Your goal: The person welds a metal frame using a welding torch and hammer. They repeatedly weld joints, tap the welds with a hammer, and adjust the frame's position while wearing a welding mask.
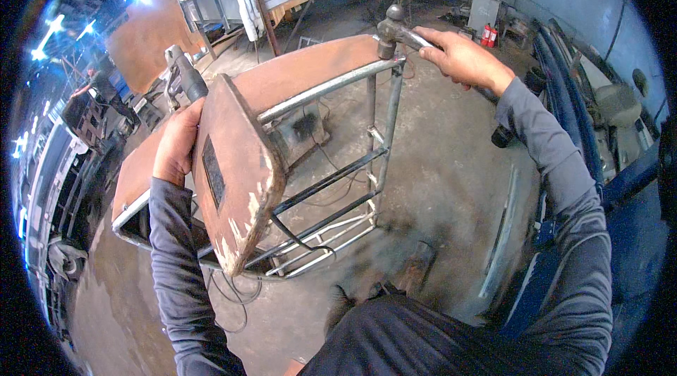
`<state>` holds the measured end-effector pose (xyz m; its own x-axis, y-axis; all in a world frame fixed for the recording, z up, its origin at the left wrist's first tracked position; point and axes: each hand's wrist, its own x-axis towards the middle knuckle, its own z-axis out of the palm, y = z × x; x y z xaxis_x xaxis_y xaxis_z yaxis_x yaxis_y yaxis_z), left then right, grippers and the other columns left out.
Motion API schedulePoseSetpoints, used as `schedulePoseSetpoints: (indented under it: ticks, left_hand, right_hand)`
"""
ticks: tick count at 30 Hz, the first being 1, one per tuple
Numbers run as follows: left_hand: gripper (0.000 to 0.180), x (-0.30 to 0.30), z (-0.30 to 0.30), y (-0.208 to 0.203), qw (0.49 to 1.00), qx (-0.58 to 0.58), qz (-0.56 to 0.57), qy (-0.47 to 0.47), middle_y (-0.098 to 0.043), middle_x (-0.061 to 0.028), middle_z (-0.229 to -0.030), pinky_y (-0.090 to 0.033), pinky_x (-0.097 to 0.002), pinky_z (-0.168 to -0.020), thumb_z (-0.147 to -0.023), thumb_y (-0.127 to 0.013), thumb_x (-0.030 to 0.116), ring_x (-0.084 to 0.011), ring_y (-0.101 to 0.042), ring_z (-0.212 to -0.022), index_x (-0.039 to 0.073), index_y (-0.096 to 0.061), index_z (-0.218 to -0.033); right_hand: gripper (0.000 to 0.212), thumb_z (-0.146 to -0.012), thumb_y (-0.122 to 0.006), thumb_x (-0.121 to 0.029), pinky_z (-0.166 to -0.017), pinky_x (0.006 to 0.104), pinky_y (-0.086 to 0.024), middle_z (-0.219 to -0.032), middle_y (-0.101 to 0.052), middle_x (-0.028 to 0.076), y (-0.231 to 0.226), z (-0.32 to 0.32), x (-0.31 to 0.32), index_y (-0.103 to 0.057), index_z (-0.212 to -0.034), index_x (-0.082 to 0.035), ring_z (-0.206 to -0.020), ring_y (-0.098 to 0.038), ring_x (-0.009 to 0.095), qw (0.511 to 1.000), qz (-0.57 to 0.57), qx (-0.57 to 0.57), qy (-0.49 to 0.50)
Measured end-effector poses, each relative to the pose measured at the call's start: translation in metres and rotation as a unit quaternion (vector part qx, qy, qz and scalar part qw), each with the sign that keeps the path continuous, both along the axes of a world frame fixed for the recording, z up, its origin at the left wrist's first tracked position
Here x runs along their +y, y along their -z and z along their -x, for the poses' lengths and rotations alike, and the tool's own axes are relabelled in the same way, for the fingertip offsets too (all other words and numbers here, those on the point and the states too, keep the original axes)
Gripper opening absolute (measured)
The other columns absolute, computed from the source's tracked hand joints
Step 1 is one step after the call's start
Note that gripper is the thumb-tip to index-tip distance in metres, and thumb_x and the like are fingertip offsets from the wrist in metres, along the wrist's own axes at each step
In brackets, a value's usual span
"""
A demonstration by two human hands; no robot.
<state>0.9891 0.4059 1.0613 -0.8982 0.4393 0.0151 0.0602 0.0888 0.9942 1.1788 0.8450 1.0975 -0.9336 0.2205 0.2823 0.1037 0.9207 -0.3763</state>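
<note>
Right hand (462, 59) is up in the upper right of the frame, wrapped around a hammer handle; left hand (178, 142) is left of center, up against a board's left edge, fingers mostly hidden, so I can't tell how closed it is. Biggest thing is the tubular metal frame (381, 154) across the middle, below and left of the right hand, with a curved brown sheet (314, 69) along its top. Next, the brown board (240, 143) tilts up center-left, just right of the left hand. A grey tool (185, 74) sits right above that hand. Smallest is the hammer (389, 32), top center-right, head at the frame's corner, just left of the right hand's fingers.
</note>
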Motion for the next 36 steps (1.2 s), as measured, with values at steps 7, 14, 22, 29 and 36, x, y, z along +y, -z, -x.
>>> schedulePoseSetpoints:
  ticks: [7,14,22,29,36]
  left_hand:
    - [0.033,0.01,-0.002,0.0,1.0,-0.004,-0.027,-0.014,-0.074,-0.0077,-0.099,-0.058,-0.03,-0.072,-0.101,-0.061,0.029,-0.0142,-0.071,-0.08,0.0,-0.07,-0.113]
    - [0.032,0.006,0.008,0.001,1.0,0.0,-0.018,-0.004,-0.074,-0.0074,-0.097,-0.058,-0.0304,-0.07,-0.102,-0.06,0.028,-0.0139,-0.071,-0.078,-0.001,-0.07,-0.112]
    - [0.036,0.014,0.006,-0.002,0.999,-0.028,-0.004,0.024,-0.074,-0.0034,-0.106,-0.056,-0.0284,-0.076,-0.104,-0.057,0.033,-0.0132,-0.069,-0.086,0.003,-0.071,-0.12]
    - [0.036,0.008,0.003,-0.003,0.999,-0.031,-0.021,0.021,-0.074,-0.005,-0.104,-0.058,-0.0313,-0.075,-0.103,-0.058,0.033,-0.0153,-0.07,-0.084,0.003,-0.07,-0.119]
    - [0.035,0.008,0.003,-0.004,0.998,-0.042,-0.012,0.041,-0.074,-0.0049,-0.106,-0.056,-0.0299,-0.077,-0.103,-0.057,0.032,-0.0146,-0.069,-0.085,0.003,-0.07,-0.119]
  right_hand:
    - [0.053,-0.104,-0.057,-0.032,-0.04,0.0296,-0.046,-0.072,-0.056,0.002,-0.042,-0.009,0.008,-0.048,-0.154,-0.018,-0.052,-0.054,0.01,0.996,0.012,0.084,0.02]
    - [0.053,-0.104,-0.057,-0.031,-0.04,0.0319,-0.047,-0.073,-0.058,0.004,-0.012,-0.001,0.014,-0.048,-0.154,-0.016,-0.052,-0.055,0.012,1.0,-0.006,-0.021,0.008]
    - [0.054,-0.105,-0.055,-0.034,-0.042,0.0321,-0.048,-0.068,-0.055,0.002,-0.005,-0.001,0.039,-0.045,-0.156,-0.019,-0.052,-0.054,0.011,0.996,-0.023,0.087,0.003]
    - [0.051,-0.102,-0.059,-0.033,-0.043,0.0326,-0.051,-0.075,-0.063,0.005,-0.014,-0.01,0.02,-0.054,-0.149,-0.015,-0.054,-0.058,0.013,0.999,0.028,0.023,0.04]
    - [0.051,-0.101,-0.06,-0.032,-0.046,0.0356,-0.054,-0.083,-0.07,0.009,-0.02,-0.011,0.023,-0.056,-0.147,-0.011,-0.058,-0.064,0.016,0.999,0.04,0.009,0.036]
